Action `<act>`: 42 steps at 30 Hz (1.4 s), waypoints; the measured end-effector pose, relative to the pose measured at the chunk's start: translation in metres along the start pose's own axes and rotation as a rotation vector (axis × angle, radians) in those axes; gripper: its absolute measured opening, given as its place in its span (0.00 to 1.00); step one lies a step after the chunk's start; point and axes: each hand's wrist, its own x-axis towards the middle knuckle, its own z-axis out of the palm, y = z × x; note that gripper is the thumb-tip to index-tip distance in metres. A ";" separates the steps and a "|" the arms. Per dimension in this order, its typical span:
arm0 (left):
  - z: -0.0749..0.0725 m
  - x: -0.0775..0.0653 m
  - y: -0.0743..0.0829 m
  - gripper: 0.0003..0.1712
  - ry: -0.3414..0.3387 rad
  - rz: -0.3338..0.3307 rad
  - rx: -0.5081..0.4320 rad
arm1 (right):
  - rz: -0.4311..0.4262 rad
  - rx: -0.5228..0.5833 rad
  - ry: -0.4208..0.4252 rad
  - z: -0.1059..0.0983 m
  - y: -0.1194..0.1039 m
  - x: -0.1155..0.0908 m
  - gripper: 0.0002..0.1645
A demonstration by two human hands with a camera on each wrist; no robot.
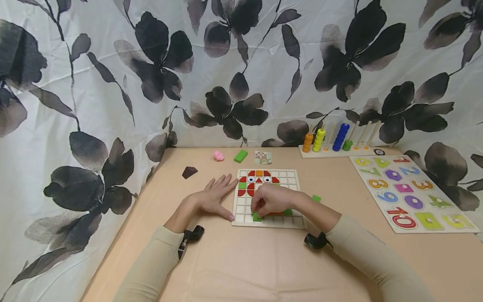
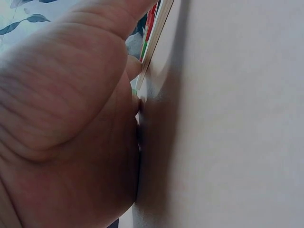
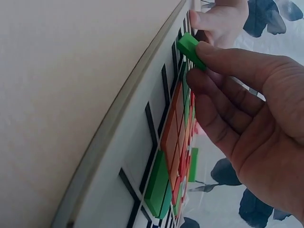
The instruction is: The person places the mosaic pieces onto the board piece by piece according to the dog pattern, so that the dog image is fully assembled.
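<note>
A white gridded board (image 1: 241, 218) lies on the table in the head view, with red, orange, green and eye-printed tiles set in its squares. My right hand (image 1: 273, 200) reaches over it and pinches a small green tile (image 3: 191, 49) between thumb and fingers. That tile is held low over the board's near-left squares. Another green tile (image 3: 157, 190) sits in the near row, beside orange tiles (image 3: 170, 133). My left hand (image 1: 215, 198) rests on the table left of the board, fingers spread, its thumb at the board's left edge.
Behind the board lie a pink piece (image 1: 218, 155), a green block (image 1: 240, 156) and a picture card (image 1: 263, 157). A dark brown piece (image 1: 189, 172) is at left. To the right are a green piece (image 1: 316, 198), a bead-peg stand (image 1: 332, 153) and a number puzzle board (image 1: 385, 201).
</note>
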 end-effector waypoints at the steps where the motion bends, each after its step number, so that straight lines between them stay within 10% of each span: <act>1: 0.000 0.000 0.000 0.74 0.002 0.003 0.001 | -0.002 -0.013 0.002 0.000 -0.001 0.000 0.07; 29: -0.003 0.000 0.000 0.74 -0.004 0.003 0.011 | -0.002 -0.154 0.027 0.009 -0.005 -0.003 0.05; 42: -0.002 -0.001 0.003 0.73 0.005 0.012 0.005 | 0.064 0.123 0.318 -0.040 0.032 -0.082 0.12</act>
